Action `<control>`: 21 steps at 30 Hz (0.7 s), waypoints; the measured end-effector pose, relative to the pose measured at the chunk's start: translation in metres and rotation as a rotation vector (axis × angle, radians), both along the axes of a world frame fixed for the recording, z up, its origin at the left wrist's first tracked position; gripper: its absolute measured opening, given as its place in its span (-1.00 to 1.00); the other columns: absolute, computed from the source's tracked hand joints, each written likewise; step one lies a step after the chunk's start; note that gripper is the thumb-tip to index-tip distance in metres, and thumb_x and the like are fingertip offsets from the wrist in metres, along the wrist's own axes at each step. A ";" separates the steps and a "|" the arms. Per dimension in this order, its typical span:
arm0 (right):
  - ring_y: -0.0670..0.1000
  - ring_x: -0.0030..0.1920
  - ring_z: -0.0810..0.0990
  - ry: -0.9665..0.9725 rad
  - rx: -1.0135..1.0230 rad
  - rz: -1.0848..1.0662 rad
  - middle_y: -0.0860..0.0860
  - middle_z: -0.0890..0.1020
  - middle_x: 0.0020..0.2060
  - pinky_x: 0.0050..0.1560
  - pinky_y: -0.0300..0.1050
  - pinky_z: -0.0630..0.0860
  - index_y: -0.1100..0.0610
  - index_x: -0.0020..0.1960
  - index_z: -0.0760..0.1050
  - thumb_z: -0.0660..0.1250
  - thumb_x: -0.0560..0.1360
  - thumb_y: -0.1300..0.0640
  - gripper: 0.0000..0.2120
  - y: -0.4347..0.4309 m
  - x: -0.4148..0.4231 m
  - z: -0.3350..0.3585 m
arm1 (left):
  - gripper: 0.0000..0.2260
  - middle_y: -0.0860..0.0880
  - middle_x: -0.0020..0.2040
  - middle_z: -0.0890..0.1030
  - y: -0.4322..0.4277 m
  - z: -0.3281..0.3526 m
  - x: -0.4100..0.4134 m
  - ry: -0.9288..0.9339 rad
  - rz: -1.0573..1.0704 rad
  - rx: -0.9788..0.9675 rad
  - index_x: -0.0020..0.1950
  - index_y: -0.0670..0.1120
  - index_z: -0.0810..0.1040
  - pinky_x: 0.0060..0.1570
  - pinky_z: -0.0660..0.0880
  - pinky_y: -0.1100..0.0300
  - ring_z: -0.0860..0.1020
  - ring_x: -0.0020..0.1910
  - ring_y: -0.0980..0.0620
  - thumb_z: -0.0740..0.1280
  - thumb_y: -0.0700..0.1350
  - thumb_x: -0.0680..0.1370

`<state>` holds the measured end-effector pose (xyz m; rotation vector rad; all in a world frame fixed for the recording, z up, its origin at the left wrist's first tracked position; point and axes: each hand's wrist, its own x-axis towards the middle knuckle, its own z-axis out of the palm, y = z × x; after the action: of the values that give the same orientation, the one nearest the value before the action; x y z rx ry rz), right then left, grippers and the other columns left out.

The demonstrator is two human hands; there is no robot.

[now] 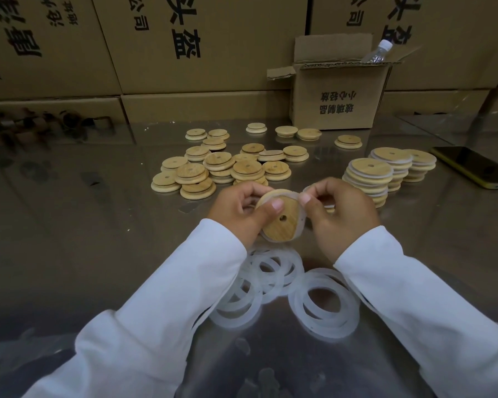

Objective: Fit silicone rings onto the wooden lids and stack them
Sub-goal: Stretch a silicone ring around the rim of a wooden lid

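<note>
My left hand [239, 212] grips a round wooden lid [283, 222] with a small centre hole, thumb pressed on its face. A translucent silicone ring [302, 222] wraps the lid's edge, and my right hand [342, 216] pinches that ring at the lid's upper right. Loose silicone rings [324, 304] lie in overlapping piles on the table just below my hands. A heap of bare wooden lids [219, 168] sits beyond my hands. Stacks of ringed lids [371, 173] stand to the right.
The table [84, 225] is shiny metal. A small open cardboard box [337, 96] holding a plastic bottle [377, 51] stands at the back right. A phone [475, 166] lies at the far right. Large cardboard cartons [184, 44] wall off the back.
</note>
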<state>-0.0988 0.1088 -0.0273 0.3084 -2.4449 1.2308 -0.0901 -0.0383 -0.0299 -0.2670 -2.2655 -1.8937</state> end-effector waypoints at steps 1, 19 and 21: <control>-0.15 -0.23 0.43 -0.007 -0.008 -0.010 -0.01 0.54 -0.15 -0.26 -0.43 0.29 0.05 -0.16 0.45 0.27 0.51 0.13 -0.92 0.000 -0.001 0.000 | -0.89 -0.14 -0.06 0.62 0.000 0.000 0.000 0.009 -0.002 -0.009 -0.12 -0.01 0.54 0.00 0.55 -0.01 0.59 -0.01 -0.13 0.36 -0.23 0.48; -0.04 -0.10 0.53 -0.111 -0.162 0.060 -0.05 0.57 -0.16 -0.01 -0.14 0.47 -0.08 -0.29 0.44 0.32 0.48 0.17 -0.78 -0.001 0.003 0.000 | -0.83 -0.01 -0.11 0.62 -0.001 -0.005 0.002 0.106 0.005 -0.003 -0.13 0.04 0.54 -0.11 0.55 0.30 0.59 -0.07 0.02 0.38 -0.24 0.45; -0.02 -0.09 0.50 -0.059 -0.115 0.044 -0.01 0.56 -0.13 -0.02 -0.15 0.44 -0.07 -0.29 0.42 0.30 0.49 0.18 -0.77 -0.001 0.003 0.001 | -0.82 0.01 -0.12 0.61 -0.001 -0.003 0.002 0.141 0.003 0.004 -0.13 0.03 0.53 -0.11 0.55 0.32 0.59 -0.09 0.03 0.37 -0.26 0.45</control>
<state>-0.0954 0.1076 -0.0266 0.2991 -2.4163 1.4112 -0.0879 -0.0391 -0.0332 -0.3839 -2.1694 -1.8160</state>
